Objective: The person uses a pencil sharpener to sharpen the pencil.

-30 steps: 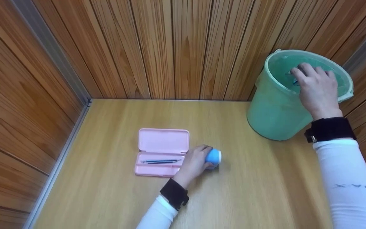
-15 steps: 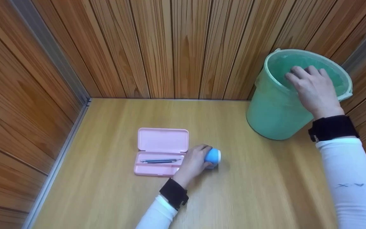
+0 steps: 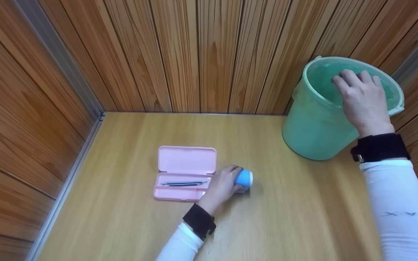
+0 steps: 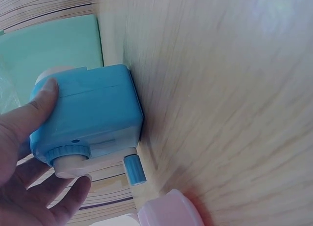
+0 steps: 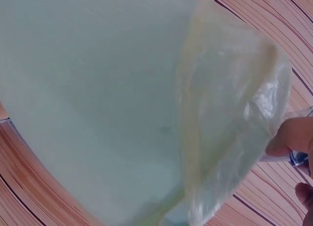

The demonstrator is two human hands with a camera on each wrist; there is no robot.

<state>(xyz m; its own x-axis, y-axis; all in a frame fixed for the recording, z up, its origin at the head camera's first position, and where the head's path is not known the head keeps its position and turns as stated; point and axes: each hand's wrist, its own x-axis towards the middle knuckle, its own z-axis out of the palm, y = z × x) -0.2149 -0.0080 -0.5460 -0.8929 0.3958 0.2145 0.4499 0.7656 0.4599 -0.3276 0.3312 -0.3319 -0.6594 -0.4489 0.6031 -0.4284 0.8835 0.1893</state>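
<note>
My left hand (image 3: 223,185) grips a blue pencil sharpener (image 3: 244,178) that rests on the table. Its body and small crank handle (image 4: 134,169) show in the left wrist view, with the thumb on one side and fingers curled beneath. Over the mouth of a green bin (image 3: 314,127), my right hand (image 3: 365,98) points downward. In the right wrist view, its fingers pinch a clear plastic piece (image 5: 299,157) with a dark blue part, perhaps the sharpener's tray; most of it is hidden. A thin bag (image 5: 234,103) lines the bin's rim.
Left of the sharpener lies an open pink pencil case (image 3: 187,159), holding a few slim pencils (image 3: 183,183). Wood-panelled walls (image 3: 212,54) stand behind and on both sides of the table (image 3: 285,217).
My right hand has tipped and shifted slightly over the bin; the clear piece, glimpsed under its fingers a second ago, is now hidden in the head view. The left hand has stayed put.
</note>
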